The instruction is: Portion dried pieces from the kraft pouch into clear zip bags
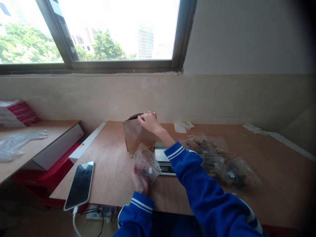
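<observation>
My left hand (139,181) holds a clear zip bag (146,163) from below, near the table's front edge. The bag has a red seal line and is tilted; its contents are hard to make out. Behind it stands an open brown paper bag (137,135). My right hand (149,121) is at the paper bag's top rim with fingers curled on it, and some fingertips are hidden. A flat digital scale (160,154) lies beside the paper bag, partly covered by my right forearm and the zip bag.
Several filled zip bags (232,171) lie to the right of my forearm. A phone (80,184) with a white cable rests at the table's left edge. Crumpled tissue (187,125) lies by the wall. On a side table at left are a pink-and-white box (18,113) and clear plastic (17,144).
</observation>
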The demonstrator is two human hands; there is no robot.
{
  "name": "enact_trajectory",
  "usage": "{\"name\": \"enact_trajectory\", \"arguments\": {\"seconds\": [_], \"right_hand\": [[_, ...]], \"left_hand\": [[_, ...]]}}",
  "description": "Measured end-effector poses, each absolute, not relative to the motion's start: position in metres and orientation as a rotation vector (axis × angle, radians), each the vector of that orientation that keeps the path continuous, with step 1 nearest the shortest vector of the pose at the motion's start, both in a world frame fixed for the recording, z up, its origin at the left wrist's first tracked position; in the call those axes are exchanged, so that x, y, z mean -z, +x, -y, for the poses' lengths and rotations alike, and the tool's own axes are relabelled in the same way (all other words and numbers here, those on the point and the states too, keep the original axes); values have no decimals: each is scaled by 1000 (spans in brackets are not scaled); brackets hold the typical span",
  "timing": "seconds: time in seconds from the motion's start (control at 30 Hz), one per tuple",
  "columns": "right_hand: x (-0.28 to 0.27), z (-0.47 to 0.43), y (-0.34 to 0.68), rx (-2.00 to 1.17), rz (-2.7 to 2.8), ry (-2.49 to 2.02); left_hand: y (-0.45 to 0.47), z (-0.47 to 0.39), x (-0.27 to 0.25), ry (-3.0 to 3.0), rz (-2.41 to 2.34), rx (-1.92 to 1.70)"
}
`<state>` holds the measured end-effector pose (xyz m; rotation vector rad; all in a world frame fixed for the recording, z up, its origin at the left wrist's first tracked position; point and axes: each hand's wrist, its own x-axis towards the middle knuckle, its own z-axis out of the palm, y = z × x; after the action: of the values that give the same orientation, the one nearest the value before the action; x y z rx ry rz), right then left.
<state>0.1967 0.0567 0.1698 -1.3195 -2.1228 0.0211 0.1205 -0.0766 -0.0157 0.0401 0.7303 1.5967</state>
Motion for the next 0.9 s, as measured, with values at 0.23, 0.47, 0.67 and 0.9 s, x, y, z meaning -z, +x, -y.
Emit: {"name": "enact_trajectory", "arguments": {"seconds": [0.23,0.47,0.67,0.9], "right_hand": [[-165,-47,213,-13,1733,-1038],[-80,-14,251,-169,2081,-1295],[-33,-7,229,40,2414,-1565],[-26,-6,213,31,2403,-1605]], "left_hand": [[117,81,8,15,-591,-1653],[113,82,10,30,-541,-1687],[114,83,4,16,-548,-1691],[114,83,6,51,-583,-1680]]}}
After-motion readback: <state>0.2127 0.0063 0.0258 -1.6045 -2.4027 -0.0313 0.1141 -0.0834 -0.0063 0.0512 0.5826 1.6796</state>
